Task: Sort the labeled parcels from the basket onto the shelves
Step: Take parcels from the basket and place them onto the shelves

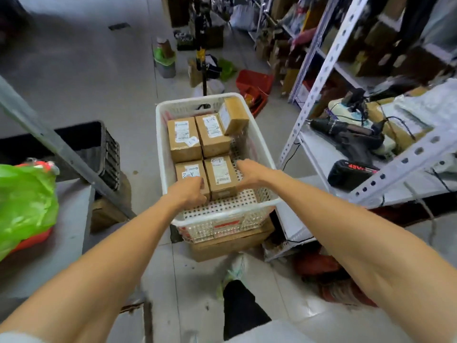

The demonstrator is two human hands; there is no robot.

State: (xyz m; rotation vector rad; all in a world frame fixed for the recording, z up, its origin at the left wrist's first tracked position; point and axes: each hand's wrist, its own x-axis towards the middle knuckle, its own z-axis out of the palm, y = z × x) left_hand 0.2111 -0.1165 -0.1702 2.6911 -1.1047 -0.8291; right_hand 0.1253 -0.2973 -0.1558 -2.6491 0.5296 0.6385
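reaching down with both arms into the white basket point(159, 144), which sits on a cardboard box point(230, 246) on the floor, the person has a hand at each of the two nearest parcels. the left hand point(190, 191) is curled over the near top edge of the near-left parcel point(189, 170), marked a-2, gripping it. the right hand point(249, 174) lies against the right side of the near-right parcel point(221, 177), also marked a-2, with its fingers stretched out along the box rather than wrapped round it. behind these lie two more parcels flat on the basket floor, the far-left parcel point(184, 139) and the a-1 parcel point(215, 134), and a tilted parcel point(233, 115) leans in the far right corner. the metal shelves point(317, 82) stand just right of the basket. a green bag point(24, 201) sits at the left, with a black crate point(99, 144) beyond it.
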